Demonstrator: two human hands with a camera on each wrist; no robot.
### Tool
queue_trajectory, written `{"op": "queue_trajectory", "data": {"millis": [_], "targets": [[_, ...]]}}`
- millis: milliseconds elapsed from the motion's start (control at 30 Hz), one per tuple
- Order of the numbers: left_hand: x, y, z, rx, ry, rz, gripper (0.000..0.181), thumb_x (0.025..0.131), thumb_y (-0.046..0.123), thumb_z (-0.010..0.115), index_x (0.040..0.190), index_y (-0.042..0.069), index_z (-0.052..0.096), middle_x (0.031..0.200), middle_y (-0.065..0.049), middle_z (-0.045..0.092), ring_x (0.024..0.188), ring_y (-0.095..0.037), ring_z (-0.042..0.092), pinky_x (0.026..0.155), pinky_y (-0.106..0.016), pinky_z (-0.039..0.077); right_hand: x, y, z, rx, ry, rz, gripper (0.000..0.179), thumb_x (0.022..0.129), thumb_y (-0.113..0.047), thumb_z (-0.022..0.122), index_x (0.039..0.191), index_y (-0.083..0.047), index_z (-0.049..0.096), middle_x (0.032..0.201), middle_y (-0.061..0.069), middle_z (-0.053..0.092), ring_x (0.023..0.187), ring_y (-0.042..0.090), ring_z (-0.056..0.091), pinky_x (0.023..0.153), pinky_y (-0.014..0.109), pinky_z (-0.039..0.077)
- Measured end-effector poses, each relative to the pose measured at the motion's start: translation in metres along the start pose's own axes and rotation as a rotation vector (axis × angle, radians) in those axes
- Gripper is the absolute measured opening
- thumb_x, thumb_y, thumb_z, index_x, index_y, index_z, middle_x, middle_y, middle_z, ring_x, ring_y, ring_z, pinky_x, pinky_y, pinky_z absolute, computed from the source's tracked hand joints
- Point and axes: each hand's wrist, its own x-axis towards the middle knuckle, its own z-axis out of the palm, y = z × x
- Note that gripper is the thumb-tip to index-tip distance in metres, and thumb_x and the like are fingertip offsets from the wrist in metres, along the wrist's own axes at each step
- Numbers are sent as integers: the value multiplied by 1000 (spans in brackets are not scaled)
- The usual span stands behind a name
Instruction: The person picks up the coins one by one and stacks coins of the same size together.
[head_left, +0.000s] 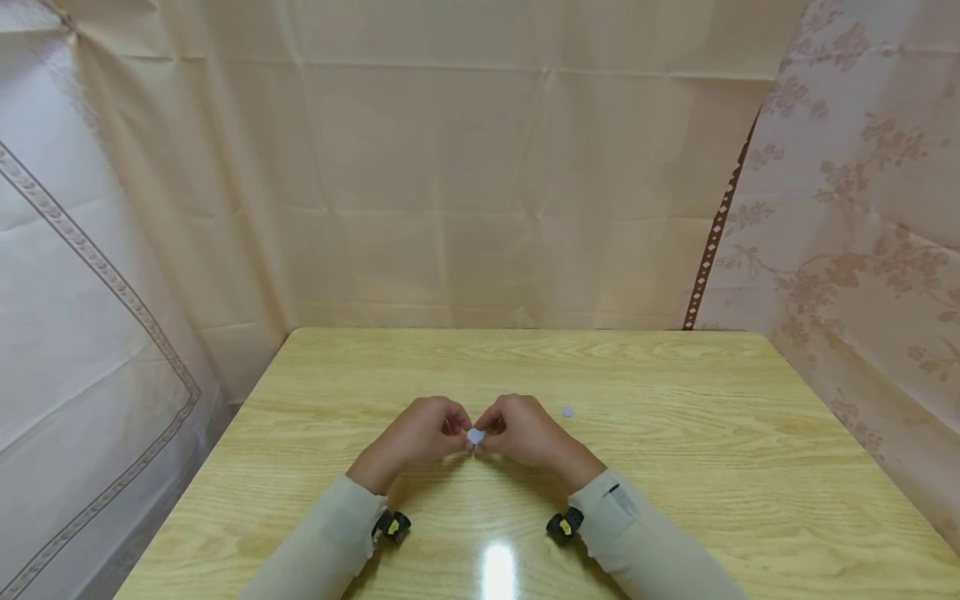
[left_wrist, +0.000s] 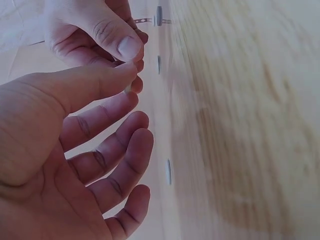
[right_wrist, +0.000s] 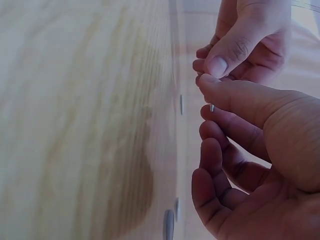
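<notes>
The left hand (head_left: 429, 429) and right hand (head_left: 525, 429), thumbs and fingertips nearly closed, together pinch a small, round white disc (head_left: 475, 436) above the yellow wood-grain tabletop (head_left: 675, 433)

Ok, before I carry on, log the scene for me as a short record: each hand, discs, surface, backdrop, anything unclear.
left hand: thumb and finger at the pale disc, appears to pinch it
right hand: meets the left at the fingertips, appears to pinch the same disc
loose disc: on the table, beyond the right hand and to its right
surface: wood-grain table
backdrop: hanging beige cloth
unclear: total disc count; wrist views show several edge-on discs
</notes>
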Motion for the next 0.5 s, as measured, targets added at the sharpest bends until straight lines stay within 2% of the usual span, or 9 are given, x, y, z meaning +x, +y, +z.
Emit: {"op": "queue_trajectory", "data": {"millis": [267,500], "targets": [[-1,8,4,95,27,60,8,89,16,78,97,14,76,86,5,66,74,-12,58,67,-30,50,-10,2,-4,-41,34,-6,15,86,-27,86,97,-17,83,88,-9,69,75,10,59,63,26,52],[-1,15,7,139,36,82,11,89,22,79,100,17,78,90,7,67,78,-11,58,71,-31,51,-18,3,-7,-51,48,9,16,85,-30,87,95,-18,83,88,-10,68,74,9,60,62,26,53]]}}
